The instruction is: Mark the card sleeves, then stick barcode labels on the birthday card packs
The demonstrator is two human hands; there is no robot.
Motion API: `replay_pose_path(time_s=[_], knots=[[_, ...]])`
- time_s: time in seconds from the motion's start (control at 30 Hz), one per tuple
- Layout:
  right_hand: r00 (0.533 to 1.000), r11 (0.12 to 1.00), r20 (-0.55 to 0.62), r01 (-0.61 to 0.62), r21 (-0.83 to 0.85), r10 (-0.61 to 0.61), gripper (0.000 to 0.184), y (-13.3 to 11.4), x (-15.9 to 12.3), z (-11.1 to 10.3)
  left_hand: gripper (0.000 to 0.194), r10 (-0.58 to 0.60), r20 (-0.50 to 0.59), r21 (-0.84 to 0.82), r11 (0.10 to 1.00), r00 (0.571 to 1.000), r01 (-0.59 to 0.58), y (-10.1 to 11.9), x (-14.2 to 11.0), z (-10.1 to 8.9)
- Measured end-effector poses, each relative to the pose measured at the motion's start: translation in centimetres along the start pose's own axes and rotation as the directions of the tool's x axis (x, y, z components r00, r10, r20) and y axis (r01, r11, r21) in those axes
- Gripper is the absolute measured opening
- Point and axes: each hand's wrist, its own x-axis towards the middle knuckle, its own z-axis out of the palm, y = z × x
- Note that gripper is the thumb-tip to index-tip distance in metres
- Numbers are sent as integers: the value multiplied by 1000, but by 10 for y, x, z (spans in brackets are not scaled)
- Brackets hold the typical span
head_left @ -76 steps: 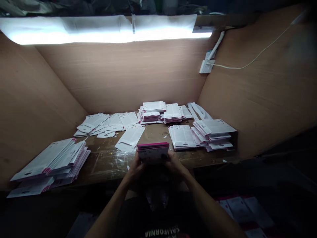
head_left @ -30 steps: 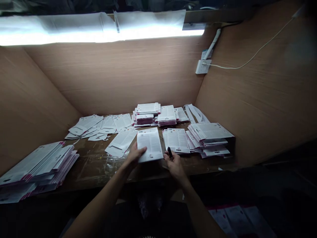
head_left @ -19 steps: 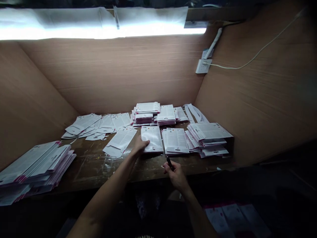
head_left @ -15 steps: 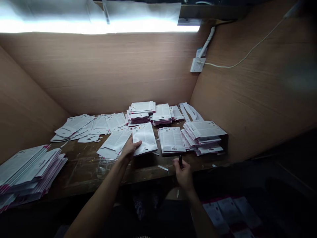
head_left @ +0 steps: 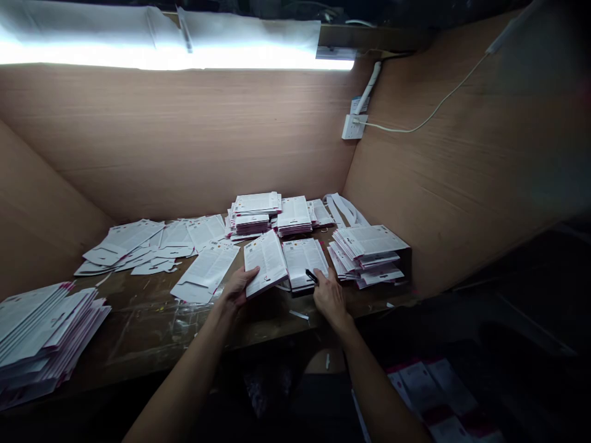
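Near the front edge of the table (head_left: 263, 321), your left hand (head_left: 237, 287) pinches a white packet (head_left: 266, 261) by its left side, thumb on top. Your right hand (head_left: 330, 296) grips a black tool (head_left: 311, 276) over the neighbouring packet stack (head_left: 302, 255); angle it off the printed faces. Flat packets (head_left: 205, 269) lie leftward, a taller pile (head_left: 372, 241) rightward.

forearms (head_left: 188, 368) bare, slim | hands (head_left: 330, 296) bare | clothing (head_left: 318, 409) dark, detail lost in shadow
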Motion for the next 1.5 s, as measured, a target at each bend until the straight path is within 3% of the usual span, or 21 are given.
replay_pose_path(time_s=[0.13, 0.3, 0.4, 0.47, 0.57, 0.6, 0.67, 0.73, 0.8, 0.83, 0.9, 0.97, 1.0, 1.07, 1.13, 1.17, 1.23, 1.3, 1.37, 1.43, 1.5], knots=[[996, 996, 20, -92, 14, 91, 39, 2, 8, -3, 62, 49, -41, 52, 998, 998, -47, -14, 4, 6], [998, 996, 58, -43, 83, 38, 36, -7, 20, 1, 61, 130, -65, 127, 984, 989, -121, -32, 14, 29], [999, 991, 48, -21, 133, 15, 35, -10, 20, 4, 57, 152, -67, 151, 979, 986, -141, -29, 19, 34], [1000, 981, -11, -14, 194, 17, 37, -7, 16, 3, 53, 165, -72, 165, 975, 984, -151, -21, 19, 32], [979, 920, -189, 3, 393, 78, 32, -4, 2, 4, 51, 192, -94, 163, 971, 977, -176, -17, 13, 35], [970, 867, -213, 5, 498, 117, 29, -6, -5, 5, 50, 202, -110, 130, 974, 973, -187, -21, 8, 40], [977, 678, -135, -13, 735, 165, 36, -17, -19, 11, 46, 212, -159, 15, 977, 964, -212, -37, -3, 57], [986, 397, -10, -57, 916, 166, 45, -31, -29, 17, 43, 199, -181, -112, 969, 963, -221, -59, -16, 75], [985, 150, 46, -71, 986, 165, 51, -39, -32, 20, 41, 188, -138, -173, 962, 972, -210, -74, -28, 85], [984, 72, 60, -73, 995, 169, 52, -39, -30, 18, 42, 196, -119, -173, 961, 973, -214, -75, -32, 84], [981, 4, 106, -108, 994, 162, 51, -30, -19, 11, 46, 252, -120, -68, 963, 960, -261, -65, -32, 72], [977, 40, 149, -157, 987, 152, 51, -15, -4, -1, 51, 324, -134, 146, 941, 936, -305, -42, -20, 54], [976, 98, 133, -151, 984, 170, 51, -8, 5, -7, 53, 339, -126, 219, 926, 932, -307, -31, -10, 47], [973, 326, -5, -73, 943, 232, 52, 1, 18, -17, 51, 354, -114, 317, 899, 928, -304, -15, 13, 41], [941, 643, -217, -1, 766, 261, 55, 0, 25, -21, 44, 376, -126, 377, 874, 918, -306, -12, 35, 47], [924, 777, -302, 8, 629, 234, 55, -2, 25, -20, 41, 394, -134, 415, 856, 909, -309, -16, 44, 53], [924, 935, -365, 21, 354, 117, 52, -9, 20, -13, 36, 433, -139, 501, 806, 890, -314, -28, 53, 65], [957, 985, -290, 82, 154, -35, 47, -13, 12, 0, 32, 474, -117, 596, 736, 873, -320, -40, 53, 71], [973, 987, -177, 158, 38, -149, 45, -12, 6, 13, 27, 524, -69, 693, 638, 849, -337, -40, 47, 65], [971, 981, -140, 192, -13, -192, 44, -7, 5, 22, 24, 581, -17, 779, 518, 813, -354, -22, 39, 44], [958, 977, -196, 211, -7, -208, 43, -1, 6, 23, 23, 625, 13, 848, 406, 780, -340, 11, 27, 8]])
